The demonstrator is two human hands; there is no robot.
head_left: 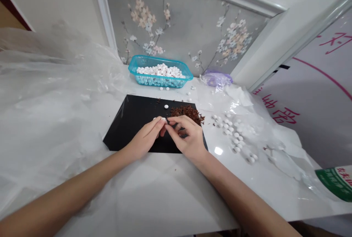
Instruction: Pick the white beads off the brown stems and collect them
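Note:
Over the black board (129, 119), my left hand (144, 136) holds a small white bead (163, 119) at its fingertips. Beside it, my right hand (189, 136) is closed in a pinch, its thumb and forefinger meeting close to the bead. What the right fingers grip is too small to make out. A heap of dark brown stem-like pieces (188, 112) lies on the board's right side, just beyond my right hand. One loose white bead (166, 106) rests on the board behind my hands. Part of another white bead shows by the left fingertips.
Behind the board stands a blue translucent basket (189, 77) filled with white beads. More beads (227, 127) are scattered on the white table (165, 193) to the right. Clear plastic sheeting (55, 94) covers the left side. A green-labelled bottle (335, 182) lies at the right edge.

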